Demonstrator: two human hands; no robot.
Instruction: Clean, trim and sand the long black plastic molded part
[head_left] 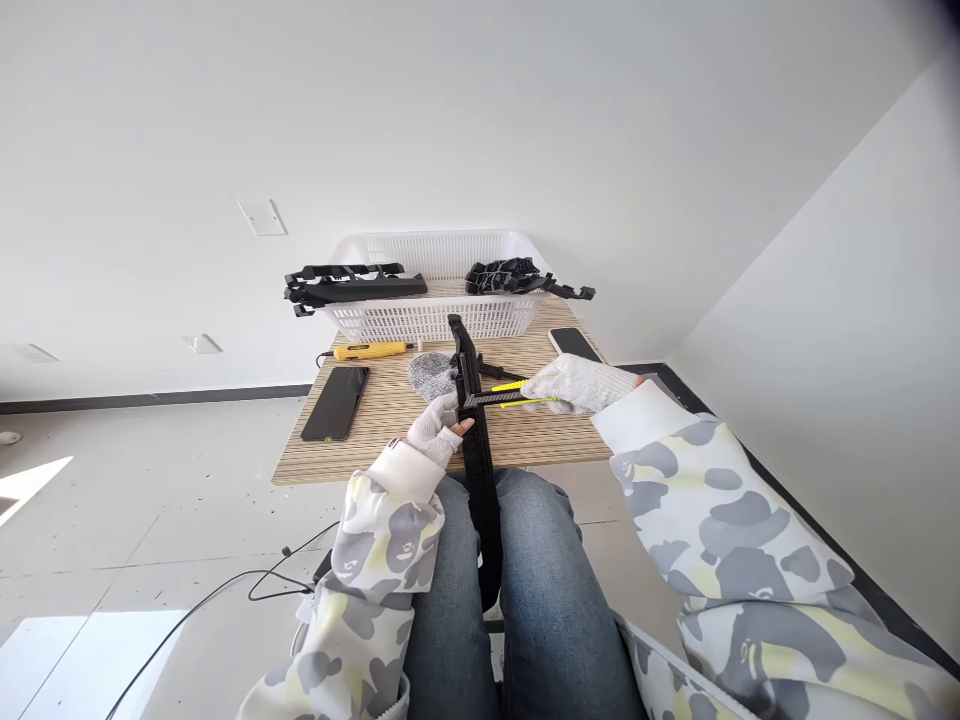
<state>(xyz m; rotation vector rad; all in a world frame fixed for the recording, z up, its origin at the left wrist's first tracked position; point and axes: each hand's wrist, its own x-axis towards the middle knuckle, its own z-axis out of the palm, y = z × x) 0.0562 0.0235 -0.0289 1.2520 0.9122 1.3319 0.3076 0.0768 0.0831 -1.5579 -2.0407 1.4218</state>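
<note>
A long black plastic part runs from above the table's front edge down between my knees. My left hand, in a pale glove with the thumb tip bare, is closed on its left side. In my right hand, also gloved, is a yellow utility knife with its blade out toward the left. The blade's tip meets the black part just above my left thumb, or lies over it; I cannot tell which. Behind the part lie a grey speckled cloth and a slim black tool.
On the wood-grain table stands a white plastic basket with black plastic parts jutting over its rim. A yellow corded tool and a black phone lie left, another phone right. A black cable crosses the floor.
</note>
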